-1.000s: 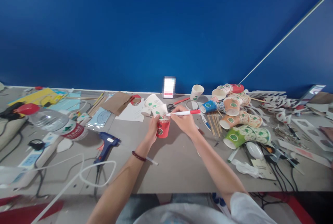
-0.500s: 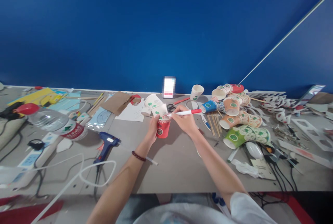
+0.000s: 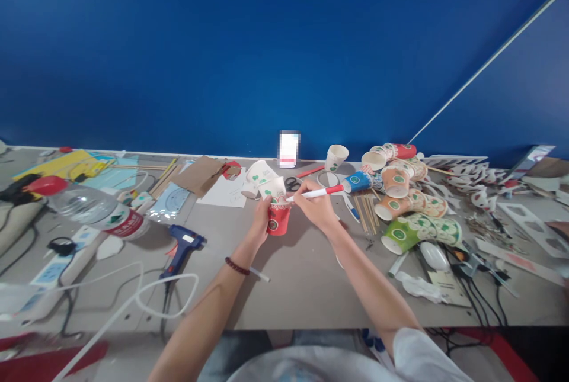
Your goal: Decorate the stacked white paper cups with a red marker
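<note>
My left hand (image 3: 261,221) is closed around a red paper cup (image 3: 278,220) with a white pattern near its top. A white cup (image 3: 272,189) with green print rises from the red one, close to my thumb. In my right hand (image 3: 315,203) is a white marker pen (image 3: 317,193) with a red end, its tip at the upper edge of the red cup. Whether the tip touches the cup I cannot tell. Another white paper cup (image 3: 256,173) lies just behind. Scissors (image 3: 292,183) rest on the table beyond my hands.
At the left are a blue glue gun (image 3: 182,247), a water bottle (image 3: 98,210) and a power strip (image 3: 57,272). Coloured paper cups (image 3: 402,234) and wooden sticks (image 3: 368,214) lie at the right. A phone (image 3: 288,148) leans on the blue wall, near an upright white cup (image 3: 336,157).
The marker pen has shifted very slightly left with my right hand. My left hand and the red cup look the same as before.
</note>
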`<state>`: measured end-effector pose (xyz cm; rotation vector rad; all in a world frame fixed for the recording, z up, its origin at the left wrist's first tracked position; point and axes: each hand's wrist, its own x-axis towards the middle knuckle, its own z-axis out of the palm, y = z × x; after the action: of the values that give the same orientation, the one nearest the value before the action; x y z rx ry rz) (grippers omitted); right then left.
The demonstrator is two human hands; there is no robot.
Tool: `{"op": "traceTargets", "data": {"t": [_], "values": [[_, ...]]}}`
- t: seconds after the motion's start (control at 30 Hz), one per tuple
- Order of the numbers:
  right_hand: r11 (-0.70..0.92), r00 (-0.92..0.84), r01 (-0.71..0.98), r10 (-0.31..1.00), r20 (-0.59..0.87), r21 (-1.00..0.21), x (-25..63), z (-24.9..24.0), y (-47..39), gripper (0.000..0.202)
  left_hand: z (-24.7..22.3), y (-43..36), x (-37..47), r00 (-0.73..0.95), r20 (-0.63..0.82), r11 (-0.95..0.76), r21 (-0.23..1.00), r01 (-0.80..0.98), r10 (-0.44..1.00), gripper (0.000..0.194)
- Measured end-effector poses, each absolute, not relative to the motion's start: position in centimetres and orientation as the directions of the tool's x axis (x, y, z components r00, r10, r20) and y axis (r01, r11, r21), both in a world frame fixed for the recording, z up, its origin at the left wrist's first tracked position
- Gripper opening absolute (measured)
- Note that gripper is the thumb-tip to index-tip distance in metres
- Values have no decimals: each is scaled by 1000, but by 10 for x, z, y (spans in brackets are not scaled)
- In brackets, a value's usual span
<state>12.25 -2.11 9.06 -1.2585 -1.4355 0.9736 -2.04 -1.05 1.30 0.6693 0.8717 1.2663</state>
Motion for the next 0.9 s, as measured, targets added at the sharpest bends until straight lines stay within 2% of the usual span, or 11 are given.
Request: {"op": "traceTargets", "data": {"t": [0.23, 0.53, 0.73, 0.9], "values": [[154, -36, 245, 988, 149, -957, 122, 91, -22, 15, 10, -9, -21, 59, -224, 220, 814, -538, 973, 49], [141, -39, 212, 990, 135, -967, 121, 91, -21, 15, 15, -12, -20, 131, -156, 204, 788, -581, 979, 55], [133, -29, 184, 991, 130, -974, 121, 90, -20, 12, 20, -11, -21, 184, -110, 199, 790, -580, 977, 52], [143, -25, 208, 990, 141, -967, 120, 88, -21, 8, 20, -9, -23, 148, -149, 207, 802, -561, 978, 50]]}}
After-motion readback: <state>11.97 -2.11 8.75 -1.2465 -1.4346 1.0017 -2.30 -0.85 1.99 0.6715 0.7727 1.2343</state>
